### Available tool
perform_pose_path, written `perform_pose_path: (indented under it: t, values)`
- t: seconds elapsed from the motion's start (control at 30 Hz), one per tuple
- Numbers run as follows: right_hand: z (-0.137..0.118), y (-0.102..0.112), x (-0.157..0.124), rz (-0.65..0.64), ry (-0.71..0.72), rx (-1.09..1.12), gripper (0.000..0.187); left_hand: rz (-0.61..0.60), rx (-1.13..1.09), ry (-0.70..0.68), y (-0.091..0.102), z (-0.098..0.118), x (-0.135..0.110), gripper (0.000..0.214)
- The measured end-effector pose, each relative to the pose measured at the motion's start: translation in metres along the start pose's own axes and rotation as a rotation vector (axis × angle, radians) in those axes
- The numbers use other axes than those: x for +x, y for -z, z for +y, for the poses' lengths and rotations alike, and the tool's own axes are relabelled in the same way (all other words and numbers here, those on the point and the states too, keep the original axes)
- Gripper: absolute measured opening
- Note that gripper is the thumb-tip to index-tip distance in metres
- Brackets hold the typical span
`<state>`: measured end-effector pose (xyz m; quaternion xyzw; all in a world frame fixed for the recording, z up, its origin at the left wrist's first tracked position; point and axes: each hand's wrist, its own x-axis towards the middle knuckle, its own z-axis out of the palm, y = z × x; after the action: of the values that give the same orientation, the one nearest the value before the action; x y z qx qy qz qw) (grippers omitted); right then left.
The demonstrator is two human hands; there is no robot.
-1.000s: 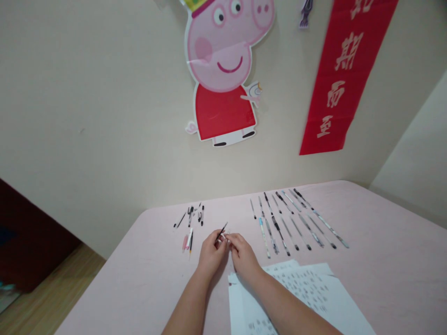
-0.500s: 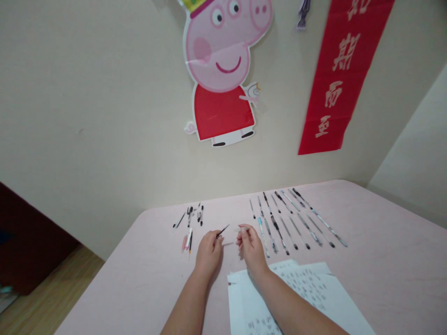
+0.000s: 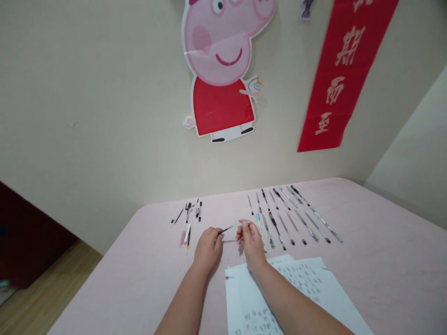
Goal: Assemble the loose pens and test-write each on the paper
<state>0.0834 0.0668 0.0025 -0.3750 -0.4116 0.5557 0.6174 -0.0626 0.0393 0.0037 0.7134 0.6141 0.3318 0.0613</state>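
Both my hands are raised a little above a pink table [image 3: 366, 242]. My left hand [image 3: 208, 247] is closed on the dark end of a thin pen refill [image 3: 228, 228]. My right hand [image 3: 248, 237] pinches the other, clear end, which looks like a pen barrel or cap; I cannot tell which. The two pieces meet in one line between the hands. A row of several pens [image 3: 289, 216] lies just right of my right hand.
Small pen parts [image 3: 191, 211] lie at the back left, and a pink pen with a dark one [image 3: 185, 235] lies left of my left hand. Sheets of written paper [image 3: 296, 288] lie under my right forearm. A cartoon pig sticker [image 3: 223, 70] and a red banner [image 3: 340, 74] hang on the wall.
The hands first drew apart, the right one lifting away with a clear piece. Now the clear piece meets the tip of the refill again. The view has dipped slightly.
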Motion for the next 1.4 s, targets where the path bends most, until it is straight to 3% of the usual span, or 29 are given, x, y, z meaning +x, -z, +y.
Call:
perform_pose_path:
  t: [0.5, 0.97, 1.23, 1.4]
  values:
    - [0.005, -0.002, -0.005, -0.173, -0.073, -0.145, 0.038, -0.035, -0.065, -0.084, -0.001, 0.005, -0.003, 0.024]
    - [0.017, 0.001, -0.003, -0.189, -0.087, -0.210, 0.038, -0.051, -0.035, -0.093, -0.001, 0.007, -0.002, 0.024]
    - [0.011, 0.003, 0.001, -0.176, 0.008, -0.380, 0.039, -0.059, -0.016, -0.071, 0.004, 0.009, -0.002, 0.024]
    - [0.009, 0.000, -0.003, -0.208, -0.024, -0.272, 0.036, -0.033, -0.044, -0.038, 0.004, 0.008, -0.001, 0.025]
